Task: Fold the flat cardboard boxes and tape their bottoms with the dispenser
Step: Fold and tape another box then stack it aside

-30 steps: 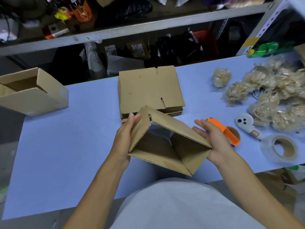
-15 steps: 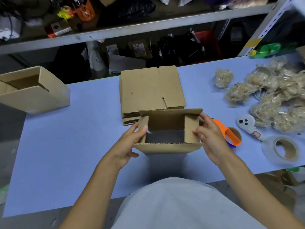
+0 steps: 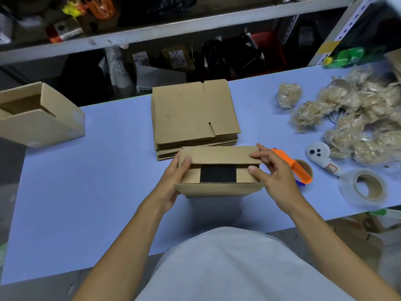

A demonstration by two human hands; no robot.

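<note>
Here, a person stands at a pale blue surface point(image 3: 86, 170) and works on a small brown corrugated cardboard box point(image 3: 219, 170), held upright just in front of them, near the surface's front edge. The step in hand looks like closing the bottom flaps. The two short side flaps are already folded inward, leaving a dark rectangular gap between them. The far long flap lies folded down over them. The near long flap still sticks out toward the person, its wavy cut edge showing.

The left hand point(image 3: 173, 181) has its grip curled round the box's left side, thumb pressing the flaps on top. The right hand point(image 3: 275, 177) grips the right end, fingers on the far flap and thumb on the side flap.

Next, I judge, the near flap must fold down to meet the far one. One hand must then hold the seam flat while the other reaches for the orange plastic tape dispenser point(image 3: 293, 168), which lies just beside the right hand.

Behind the box sits a neat stack of flat brown cardboard blanks point(image 3: 193, 114), matte and stiff. A finished open brown box point(image 3: 39, 118) stands at far left. To the right lie a glossy roll of clear tape point(image 3: 364, 187) and crinkly straw-coloured bundles wrapped in clear film point(image 3: 358, 118).
</note>
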